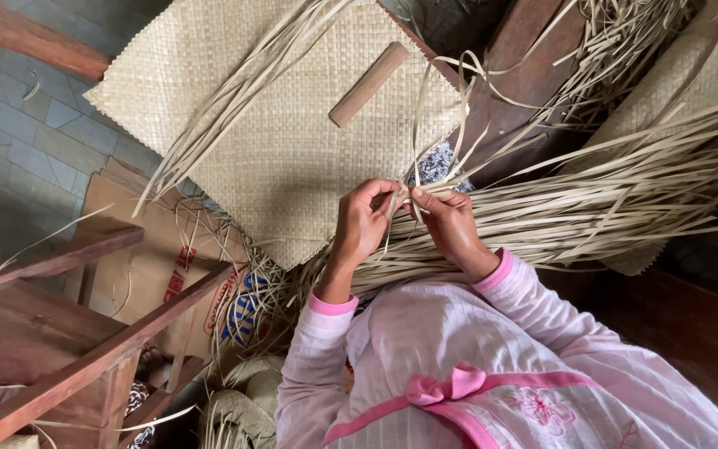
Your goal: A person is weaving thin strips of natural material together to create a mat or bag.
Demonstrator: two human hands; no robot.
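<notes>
Hands [405, 218] pinched on straw strip [399, 199]

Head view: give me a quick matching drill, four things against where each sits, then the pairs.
Things:
1. wooden stick
2. woven mat
3. loose strips
4. cardboard box

Places:
A. bundled out to the right of the hands
B. lying on the mat
C. lower left, beside the wooden frame
D. spread out beyond the hands

Pairs: 1-B, 2-D, 3-A, 4-C
</notes>
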